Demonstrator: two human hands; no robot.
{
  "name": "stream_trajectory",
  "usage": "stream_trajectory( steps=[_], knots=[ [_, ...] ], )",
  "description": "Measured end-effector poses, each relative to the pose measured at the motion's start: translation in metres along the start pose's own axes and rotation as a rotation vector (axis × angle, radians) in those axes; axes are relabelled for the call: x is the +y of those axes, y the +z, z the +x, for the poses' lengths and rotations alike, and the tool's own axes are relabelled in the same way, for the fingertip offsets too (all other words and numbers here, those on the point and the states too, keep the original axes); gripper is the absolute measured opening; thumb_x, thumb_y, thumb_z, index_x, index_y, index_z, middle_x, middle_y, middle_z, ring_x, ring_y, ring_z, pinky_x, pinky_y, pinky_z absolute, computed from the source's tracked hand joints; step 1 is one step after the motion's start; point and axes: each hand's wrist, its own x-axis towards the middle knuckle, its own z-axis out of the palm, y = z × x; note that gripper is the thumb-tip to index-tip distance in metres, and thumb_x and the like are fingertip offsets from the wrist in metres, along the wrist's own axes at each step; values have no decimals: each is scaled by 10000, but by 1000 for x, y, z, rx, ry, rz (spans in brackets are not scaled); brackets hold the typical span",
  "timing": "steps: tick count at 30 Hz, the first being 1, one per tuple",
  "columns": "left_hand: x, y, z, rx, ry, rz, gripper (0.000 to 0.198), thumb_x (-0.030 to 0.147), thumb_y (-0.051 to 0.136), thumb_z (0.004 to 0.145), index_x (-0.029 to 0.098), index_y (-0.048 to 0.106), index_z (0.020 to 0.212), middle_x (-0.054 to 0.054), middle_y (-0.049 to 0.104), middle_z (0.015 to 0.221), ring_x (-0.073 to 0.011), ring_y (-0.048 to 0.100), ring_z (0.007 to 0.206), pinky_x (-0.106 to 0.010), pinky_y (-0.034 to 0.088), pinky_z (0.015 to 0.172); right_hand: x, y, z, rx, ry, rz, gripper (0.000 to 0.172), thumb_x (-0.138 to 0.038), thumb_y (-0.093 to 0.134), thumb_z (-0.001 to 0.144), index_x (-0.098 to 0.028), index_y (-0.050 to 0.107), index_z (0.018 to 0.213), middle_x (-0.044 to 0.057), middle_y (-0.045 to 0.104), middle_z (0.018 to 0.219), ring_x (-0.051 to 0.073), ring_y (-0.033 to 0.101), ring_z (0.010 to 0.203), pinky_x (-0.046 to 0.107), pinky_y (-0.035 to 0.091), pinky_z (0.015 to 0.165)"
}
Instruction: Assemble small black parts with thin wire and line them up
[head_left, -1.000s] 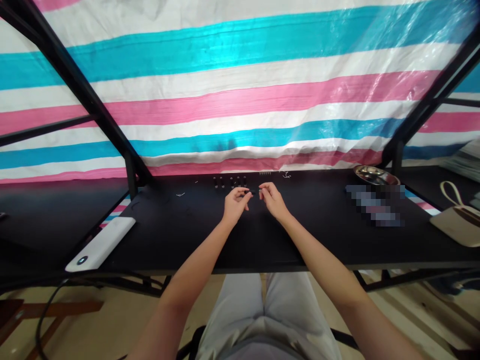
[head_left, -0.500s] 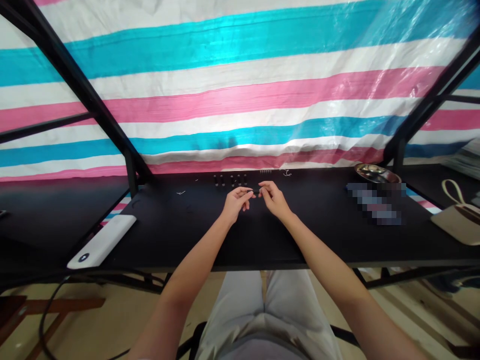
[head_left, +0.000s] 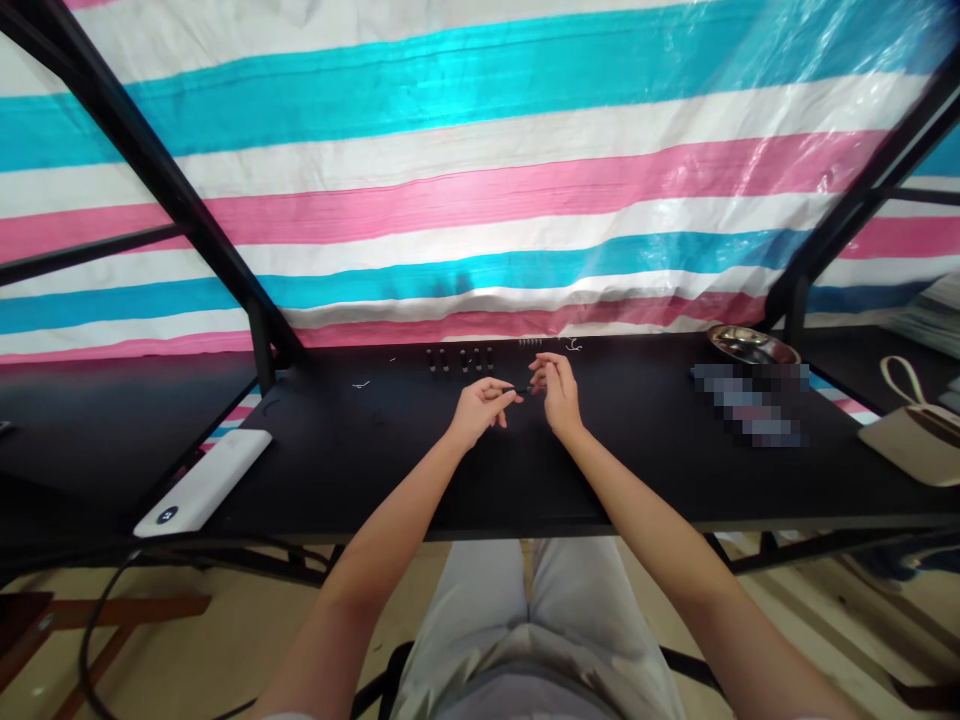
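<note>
My left hand (head_left: 484, 408) pinches a small dark rod-like piece (head_left: 519, 390) between thumb and fingertips above the black table. Its exact kind is too small to make out. To its right, my right hand (head_left: 556, 390) has its fingers apart and curved, close to the rod's far end; I see nothing in it. Behind the hands stand several small dark cylinders (head_left: 463, 360) with pale lower ends, in a loose row. Further back lies a row of small metallic pieces (head_left: 529, 342). Beside them is a little heap of thin white bits (head_left: 574, 345).
A shiny metal bowl (head_left: 754, 345) sits at the back right, behind a blurred-out item (head_left: 750, 405). A beige pouch (head_left: 915, 440) lies far right. On the left is a long white device (head_left: 202, 482). White scraps (head_left: 361, 384) lie on the black table (head_left: 337, 450). Striped sheeting (head_left: 480, 190) hangs behind.
My right hand has moved slightly right and its fingers have spread away from the piece. The dark rod now shows more, still in my left hand.
</note>
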Motion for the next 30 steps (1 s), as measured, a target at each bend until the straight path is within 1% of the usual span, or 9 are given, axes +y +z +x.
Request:
stream_trajectory(
  steps=[2,4,8,13,20,25,30],
  knots=[
    [-3,0,0,-4,6,25,329,369,671,688,118,559,869,-112,704,830,-58,504,367,-184,305,361,2,3,2,15,90,134,280,-438,323,884,-233,466,1011,46,558,942,135,554,712,277,476,610],
    [-6,1,0,-26,14,46,334,369,673,689,117,556,874,-118,704,838,-60,512,373,-185,322,372,3,5,4,7,132,218,290,-451,326,873,-227,455,1005,58,563,960,152,575,775,305,488,675],
    [-11,2,0,-38,28,66,329,364,667,699,118,552,885,-120,704,843,-62,521,381,-195,360,400,6,8,5,-49,140,274,296,-446,341,860,-223,454,1020,79,570,1034,174,585,872,355,472,794],
    [-12,2,-1,-33,37,71,316,354,668,699,120,547,875,-113,703,835,-66,528,385,-199,380,414,5,8,1,-106,126,374,278,-407,363,857,-219,478,1026,79,568,1050,172,586,905,359,456,841],
    [-11,4,-3,-34,36,63,301,338,678,687,120,546,846,-107,702,815,-72,535,387,-199,386,416,0,9,0,-146,145,295,319,-451,336,852,-226,466,1036,90,571,1083,191,584,944,382,455,861],
    [-11,4,-4,-43,34,58,297,334,681,684,124,546,843,-100,703,801,-75,541,392,-206,401,429,-3,10,-2,-170,154,338,301,-435,345,848,-225,469,1026,91,573,1084,196,588,946,389,452,869],
    [-10,4,-4,-47,34,60,305,344,688,676,122,552,834,-96,702,788,-74,542,398,-211,418,445,-6,10,-4,-187,162,285,328,-457,323,855,-223,466,1035,96,569,1103,200,583,969,391,445,887]
  ],
)
